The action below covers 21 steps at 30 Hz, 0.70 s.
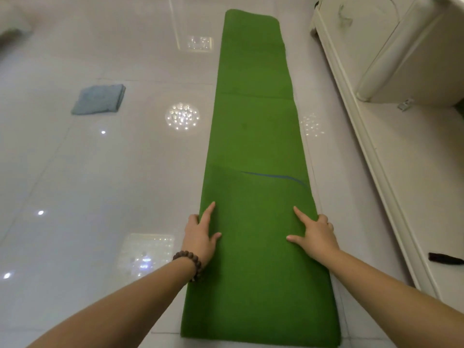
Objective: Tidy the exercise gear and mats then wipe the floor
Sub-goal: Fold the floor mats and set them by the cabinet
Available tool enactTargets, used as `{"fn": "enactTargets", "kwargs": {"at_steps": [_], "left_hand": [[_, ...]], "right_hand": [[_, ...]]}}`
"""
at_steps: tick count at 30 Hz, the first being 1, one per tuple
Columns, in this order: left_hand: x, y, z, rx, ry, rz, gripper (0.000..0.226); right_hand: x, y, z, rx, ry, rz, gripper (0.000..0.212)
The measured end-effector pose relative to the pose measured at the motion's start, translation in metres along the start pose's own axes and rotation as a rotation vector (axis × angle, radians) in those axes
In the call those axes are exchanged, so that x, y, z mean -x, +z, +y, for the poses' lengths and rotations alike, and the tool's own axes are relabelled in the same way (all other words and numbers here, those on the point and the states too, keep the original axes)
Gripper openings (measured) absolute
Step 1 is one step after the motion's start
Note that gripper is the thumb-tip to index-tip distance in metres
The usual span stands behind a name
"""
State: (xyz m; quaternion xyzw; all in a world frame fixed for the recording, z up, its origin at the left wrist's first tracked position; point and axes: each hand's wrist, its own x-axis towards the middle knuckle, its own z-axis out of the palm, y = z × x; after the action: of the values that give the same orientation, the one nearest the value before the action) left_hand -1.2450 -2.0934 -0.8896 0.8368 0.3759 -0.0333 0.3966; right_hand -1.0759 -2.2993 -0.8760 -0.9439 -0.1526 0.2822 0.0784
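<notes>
Mat [253, 136], green and folded lengthwise, is lying flat on the glossy floor [75, 184] beside a cream cabinet [351, 101]. Left hand [200, 234] and right hand [315, 234] are gripping its opposite long edges, forefingers lying flat on top. It looks soft, light and floppy, so rolling from the near end seems easiest. Blue cloth [99, 99] is lying well apart.

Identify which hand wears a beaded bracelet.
The left hand, gripping the green mat's left edge; the right hand's wrist is bare.
</notes>
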Motion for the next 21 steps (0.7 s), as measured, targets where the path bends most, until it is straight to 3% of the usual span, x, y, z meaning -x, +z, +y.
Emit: {"fn": "enactTargets", "kwargs": {"at_steps": [7, 11, 14, 18, 21], "left_hand": [[0.073, 0.018, -0.019, 0.015, -0.056, 0.032, 0.09], [0.026, -0.01, 0.005, 0.207, -0.085, 0.03, 0.104], [-0.025, -0.037, 0.023, 0.351, -0.16, -0.082, 0.102], [-0.055, -0.052, 0.029, 0.382, -0.296, -0.155, 0.101], [-0.05, -0.052, 0.029, 0.323, -0.179, -0.18, 0.092]], "right_hand": [[0.063, 0.029, 0.032, -0.039, -0.016, -0.017, 0.085], [0.037, 0.008, 0.02, -0.207, -0.025, 0.084, 0.099], [0.005, -0.015, 0.006, -0.357, -0.058, 0.185, 0.104], [-0.021, -0.027, -0.003, -0.46, 0.007, 0.076, 0.117], [-0.02, -0.032, 0.006, -0.489, -0.018, 0.031, 0.123]]}}
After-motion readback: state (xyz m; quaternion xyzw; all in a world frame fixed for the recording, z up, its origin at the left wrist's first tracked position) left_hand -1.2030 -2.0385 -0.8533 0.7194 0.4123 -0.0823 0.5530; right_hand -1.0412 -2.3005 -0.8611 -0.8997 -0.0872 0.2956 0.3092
